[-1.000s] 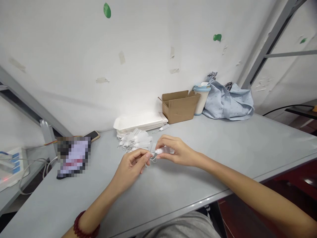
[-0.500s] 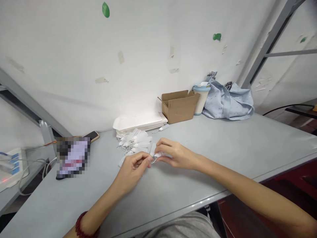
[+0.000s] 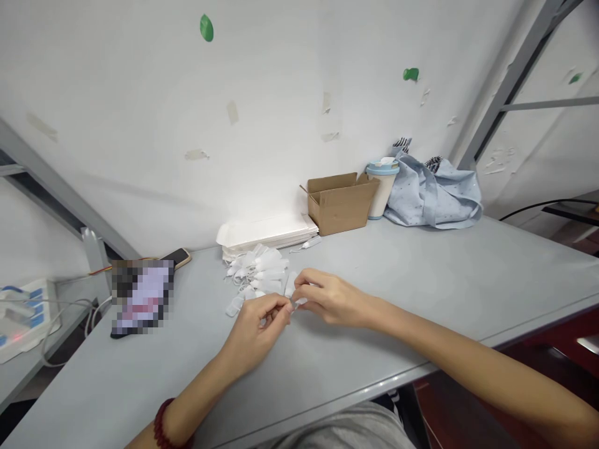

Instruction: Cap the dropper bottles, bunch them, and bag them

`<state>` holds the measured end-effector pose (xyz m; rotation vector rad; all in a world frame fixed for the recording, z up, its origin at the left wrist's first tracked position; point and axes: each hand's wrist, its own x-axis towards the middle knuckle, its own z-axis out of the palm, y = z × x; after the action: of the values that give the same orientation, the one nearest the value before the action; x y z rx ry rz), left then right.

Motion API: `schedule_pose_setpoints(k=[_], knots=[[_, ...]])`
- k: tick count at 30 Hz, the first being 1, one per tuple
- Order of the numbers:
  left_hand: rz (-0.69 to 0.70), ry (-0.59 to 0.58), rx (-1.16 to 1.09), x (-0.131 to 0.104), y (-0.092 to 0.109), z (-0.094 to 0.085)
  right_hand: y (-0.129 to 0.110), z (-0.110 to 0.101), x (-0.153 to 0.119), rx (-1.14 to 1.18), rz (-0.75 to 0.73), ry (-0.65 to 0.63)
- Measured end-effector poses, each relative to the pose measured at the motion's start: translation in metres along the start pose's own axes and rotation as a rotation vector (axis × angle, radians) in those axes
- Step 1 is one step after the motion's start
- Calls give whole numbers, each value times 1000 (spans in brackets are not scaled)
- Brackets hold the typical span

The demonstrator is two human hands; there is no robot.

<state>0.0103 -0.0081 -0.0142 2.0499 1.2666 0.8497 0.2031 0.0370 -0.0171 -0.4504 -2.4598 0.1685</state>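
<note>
Over the grey table (image 3: 374, 274), my left hand (image 3: 260, 324) is closed in a pinch, its fingertips meeting those of my right hand. My right hand (image 3: 330, 298) pinches a small whitish piece (image 3: 300, 302), mostly hidden by the fingers. What lies between the left fingertips is too small to make out. Just behind my hands is a pile of white translucent tags (image 3: 262, 268) with thin loops. One similar tag (image 3: 311, 242) lies apart, near the box. A stack of flat white cartons (image 3: 266, 234) sits behind the pile.
An open cardboard box (image 3: 344, 206), a lidded cup (image 3: 381, 187) and a light blue cloth bag (image 3: 433, 193) stand along the wall. At the left are a phone (image 3: 180, 257), a blurred purple item (image 3: 147, 293) and a power strip (image 3: 30, 318) with cables.
The view has shifted slightly. My hands remain together at nearly the same spot, with the right fingers now closer to the left fingertips and the small piece more hidden.
</note>
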Motion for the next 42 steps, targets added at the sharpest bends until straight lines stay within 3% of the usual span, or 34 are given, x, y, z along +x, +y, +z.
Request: schedule_pose_setpoints(k=[20,25,30,36,42], knots=[[12,-12,14,-2,-7,5,3,8,-3,151,35,-37],[49,32,135,1,-7,5,8,15,-2,212,63,-15],[216,178,325,3,-8,2,29,16,3,151,149,-3],[401,357,615,5,-19,-8,78,3,-4,-130,431,-116],[323,240,741,6,-22,-9,107,2,-15,-224,591,-228]])
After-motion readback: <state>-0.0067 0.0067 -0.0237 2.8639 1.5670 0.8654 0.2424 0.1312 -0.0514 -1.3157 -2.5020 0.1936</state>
